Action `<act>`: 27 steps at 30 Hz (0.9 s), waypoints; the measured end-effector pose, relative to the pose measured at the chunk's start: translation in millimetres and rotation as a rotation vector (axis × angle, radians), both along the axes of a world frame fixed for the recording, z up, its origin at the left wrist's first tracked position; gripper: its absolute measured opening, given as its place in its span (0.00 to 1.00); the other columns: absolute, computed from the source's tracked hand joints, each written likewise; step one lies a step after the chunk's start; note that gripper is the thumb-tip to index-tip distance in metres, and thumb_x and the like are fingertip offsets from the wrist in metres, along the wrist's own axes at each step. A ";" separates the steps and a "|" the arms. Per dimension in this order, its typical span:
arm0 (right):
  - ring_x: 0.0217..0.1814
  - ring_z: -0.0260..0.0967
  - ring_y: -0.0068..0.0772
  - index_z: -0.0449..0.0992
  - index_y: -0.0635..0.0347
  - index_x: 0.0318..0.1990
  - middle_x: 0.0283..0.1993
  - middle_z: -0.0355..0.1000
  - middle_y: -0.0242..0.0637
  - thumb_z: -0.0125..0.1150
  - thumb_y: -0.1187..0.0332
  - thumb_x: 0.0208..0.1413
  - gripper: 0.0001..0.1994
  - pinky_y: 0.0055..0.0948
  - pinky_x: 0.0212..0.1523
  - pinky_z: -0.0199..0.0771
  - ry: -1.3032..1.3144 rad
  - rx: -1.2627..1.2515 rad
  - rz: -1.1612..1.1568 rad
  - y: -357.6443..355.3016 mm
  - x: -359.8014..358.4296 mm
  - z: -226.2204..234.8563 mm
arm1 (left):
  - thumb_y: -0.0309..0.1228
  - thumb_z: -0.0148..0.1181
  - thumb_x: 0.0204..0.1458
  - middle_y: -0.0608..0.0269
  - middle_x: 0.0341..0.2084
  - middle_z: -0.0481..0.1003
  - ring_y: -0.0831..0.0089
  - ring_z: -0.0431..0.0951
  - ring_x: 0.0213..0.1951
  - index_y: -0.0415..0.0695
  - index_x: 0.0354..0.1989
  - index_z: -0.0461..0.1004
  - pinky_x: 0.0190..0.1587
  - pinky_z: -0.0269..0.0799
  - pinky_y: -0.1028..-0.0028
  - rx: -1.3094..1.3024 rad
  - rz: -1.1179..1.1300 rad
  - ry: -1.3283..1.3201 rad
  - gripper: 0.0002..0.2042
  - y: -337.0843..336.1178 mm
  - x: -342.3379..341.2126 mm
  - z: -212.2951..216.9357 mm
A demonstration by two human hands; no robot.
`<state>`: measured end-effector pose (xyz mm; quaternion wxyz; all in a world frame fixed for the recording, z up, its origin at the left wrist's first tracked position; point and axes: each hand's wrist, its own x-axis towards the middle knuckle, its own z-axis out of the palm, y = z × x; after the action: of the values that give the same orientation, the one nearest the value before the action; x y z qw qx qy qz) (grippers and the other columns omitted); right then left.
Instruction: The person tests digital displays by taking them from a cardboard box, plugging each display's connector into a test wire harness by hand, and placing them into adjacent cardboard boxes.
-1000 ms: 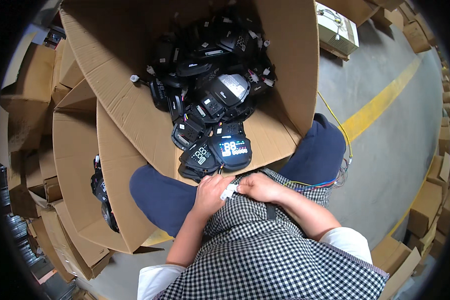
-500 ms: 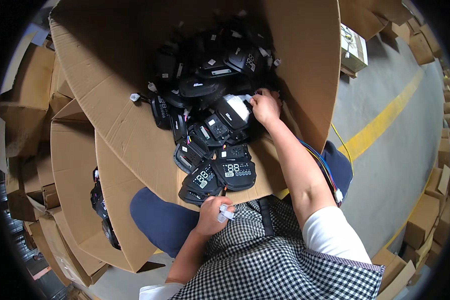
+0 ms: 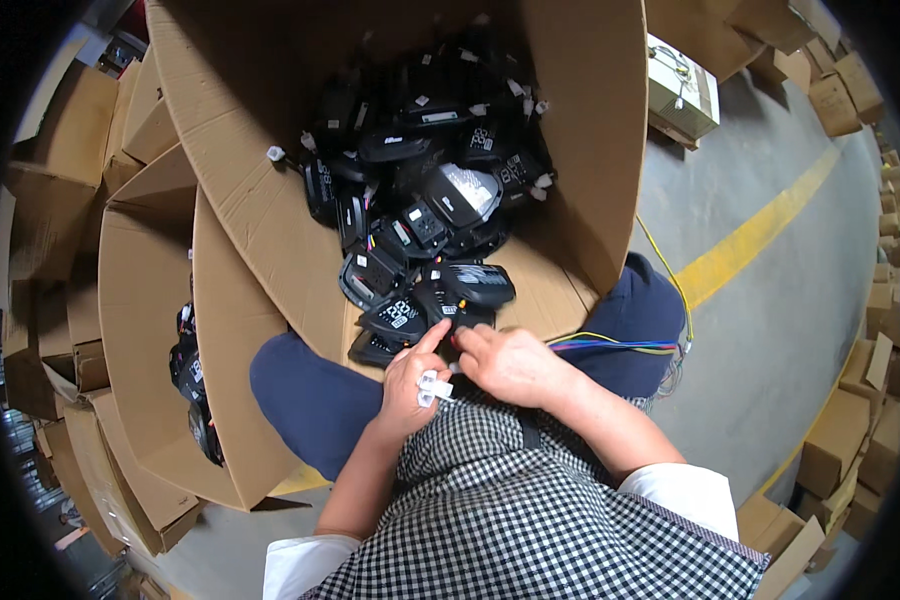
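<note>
My left hand (image 3: 406, 388) is closed around several white plastic connectors (image 3: 433, 387), its index finger stretched toward a black display unit (image 3: 400, 318). Close beside it, my right hand (image 3: 515, 366) has its thumb and fingers pinched together at the lower edge of the nearest units; a bit of red shows at its fingertips, but what it grips is hidden. Another unit (image 3: 478, 283) lies tilted just beyond both hands. More black display units with short white-plugged leads are heaped deeper in the large cardboard box (image 3: 595, 150).
A second cardboard box (image 3: 150, 300) at the left holds more black units (image 3: 188, 375). Coloured wires (image 3: 610, 346) lie across my right thigh. To the right, a white box (image 3: 682, 90) stands on the floor, near a yellow floor line (image 3: 760, 235). Cartons (image 3: 840, 425) line the far right.
My right hand has come back from deep in the box to beside my left hand. The front units have shifted, and one now lies turned at a different angle.
</note>
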<state>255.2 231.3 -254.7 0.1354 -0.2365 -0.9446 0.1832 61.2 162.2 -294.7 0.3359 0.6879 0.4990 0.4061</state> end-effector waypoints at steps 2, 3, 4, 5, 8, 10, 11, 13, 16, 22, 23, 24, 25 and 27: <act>0.38 0.71 0.37 0.74 0.65 0.27 0.36 0.69 0.41 0.56 0.68 0.48 0.08 0.33 0.32 0.77 0.062 -0.155 0.015 -20.4 3.3 2.5 | 0.22 0.58 0.50 0.46 0.54 0.72 0.55 0.78 0.36 0.44 0.33 0.65 0.41 0.70 0.63 0.038 -0.142 0.037 0.07 -1.3 0.2 0.6; 0.40 0.72 0.39 0.75 0.66 0.30 0.37 0.70 0.42 0.56 0.68 0.49 0.09 0.34 0.35 0.77 0.103 -0.246 -0.020 -28.8 3.8 3.5 | 0.23 0.59 0.50 0.48 0.54 0.73 0.56 0.78 0.37 0.44 0.34 0.66 0.41 0.70 0.64 0.047 -0.188 0.052 0.07 -3.1 0.3 0.2; 0.42 0.72 0.41 0.76 0.66 0.32 0.38 0.70 0.43 0.57 0.68 0.50 0.09 0.35 0.38 0.77 0.135 -0.305 -0.014 -32.4 7.1 3.5 | 0.25 0.60 0.51 0.49 0.53 0.74 0.55 0.78 0.40 0.45 0.36 0.65 0.43 0.68 0.63 -0.006 -0.198 0.081 0.09 -7.0 -0.6 1.0; 0.44 0.72 0.43 0.76 0.66 0.35 0.40 0.70 0.43 0.58 0.67 0.51 0.10 0.37 0.41 0.77 0.167 -0.365 -0.009 -35.1 11.9 2.9 | 0.27 0.61 0.51 0.50 0.52 0.74 0.55 0.78 0.43 0.47 0.39 0.65 0.45 0.67 0.61 -0.061 -0.209 0.109 0.11 -11.2 -1.0 1.5; 0.50 0.71 0.49 0.77 0.64 0.36 0.48 0.70 0.46 0.62 0.71 0.50 0.07 0.41 0.48 0.74 0.328 -0.498 -0.026 -53.5 17.1 -2.1 | 0.30 0.66 0.47 0.55 0.45 0.77 0.60 0.78 0.43 0.47 0.40 0.65 0.44 0.66 0.64 -0.039 -0.173 0.136 0.16 -18.0 2.1 -5.4; 0.53 0.70 0.51 0.78 0.64 0.35 0.55 0.69 0.49 0.62 0.71 0.52 0.06 0.40 0.50 0.73 0.375 -0.640 -0.151 -64.6 18.5 2.1 | 0.32 0.68 0.45 0.56 0.43 0.78 0.60 0.78 0.43 0.46 0.43 0.65 0.44 0.66 0.65 -0.040 -0.155 0.088 0.19 -17.8 7.5 -8.0; 0.51 0.72 0.52 0.78 0.64 0.35 0.55 0.70 0.50 0.62 0.72 0.52 0.06 0.40 0.50 0.73 0.370 -0.663 -0.243 -73.2 19.9 2.5 | 0.31 0.68 0.44 0.56 0.41 0.78 0.59 0.78 0.42 0.45 0.44 0.66 0.45 0.67 0.64 -0.034 -0.115 0.098 0.20 -21.0 10.6 -9.7; 0.50 0.73 0.51 0.78 0.65 0.36 0.54 0.71 0.51 0.61 0.73 0.53 0.06 0.40 0.50 0.73 0.476 -0.712 -0.408 -85.8 19.0 1.4 | 0.26 0.67 0.45 0.58 0.38 0.77 0.62 0.78 0.40 0.43 0.44 0.68 0.43 0.70 0.67 -0.058 -0.126 0.058 0.18 -16.9 13.8 -3.8; 0.39 0.77 0.46 0.78 0.65 0.37 0.51 0.73 0.51 0.60 0.74 0.55 0.06 0.35 0.40 0.77 0.495 -0.620 -0.564 -97.4 25.4 6.7 | 0.21 0.65 0.47 0.60 0.36 0.75 0.69 0.77 0.37 0.40 0.42 0.70 0.41 0.72 0.71 -0.132 -0.009 -0.058 0.14 -20.7 15.8 -6.4; 0.24 0.74 0.44 0.78 0.62 0.34 0.22 0.73 0.45 0.56 0.67 0.60 0.09 0.37 0.27 0.72 0.370 -0.814 -0.807 -75.2 34.4 11.7 | 0.21 0.63 0.50 0.61 0.33 0.73 0.77 0.73 0.34 0.39 0.38 0.71 0.37 0.69 0.78 -0.241 0.042 -0.151 0.09 -18.2 9.9 -8.7; 0.24 0.74 0.47 0.78 0.61 0.34 0.22 0.73 0.46 0.56 0.65 0.59 0.09 0.38 0.27 0.71 0.331 -0.762 -0.797 -70.6 31.1 12.4 | 0.21 0.63 0.50 0.61 0.33 0.73 0.77 0.73 0.34 0.39 0.38 0.71 0.37 0.69 0.78 -0.240 0.039 -0.152 0.09 -15.6 10.4 -8.0; 0.25 0.73 0.49 0.77 0.61 0.34 0.22 0.72 0.47 0.57 0.64 0.59 0.10 0.39 0.26 0.71 0.292 -0.714 -0.787 -68.7 29.3 12.0 | 0.21 0.63 0.50 0.62 0.32 0.73 0.78 0.72 0.33 0.39 0.37 0.71 0.36 0.68 0.78 -0.196 0.019 -0.129 0.08 -15.3 10.7 -8.0; 0.25 0.73 0.49 0.77 0.61 0.34 0.22 0.72 0.47 0.57 0.64 0.59 0.10 0.39 0.26 0.71 0.292 -0.714 -0.787 -66.4 29.5 11.2 | 0.21 0.62 0.51 0.63 0.31 0.73 0.79 0.72 0.33 0.39 0.36 0.71 0.35 0.67 0.78 -0.151 -0.002 -0.106 0.07 -14.5 10.8 -7.3; 0.25 0.73 0.49 0.77 0.59 0.32 0.23 0.73 0.45 0.58 0.63 0.57 0.09 0.41 0.26 0.71 0.198 -0.646 -0.741 -60.5 29.8 9.1 | 0.21 0.62 0.51 0.63 0.30 0.72 0.79 0.71 0.32 0.39 0.35 0.71 0.34 0.67 0.78 -0.207 0.013 -0.119 0.07 -15.4 10.5 -4.2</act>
<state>285.0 170.8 -245.6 0.2002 -0.5673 -0.6749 0.4273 71.8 146.8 -298.9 0.4317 0.6210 0.5218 0.3947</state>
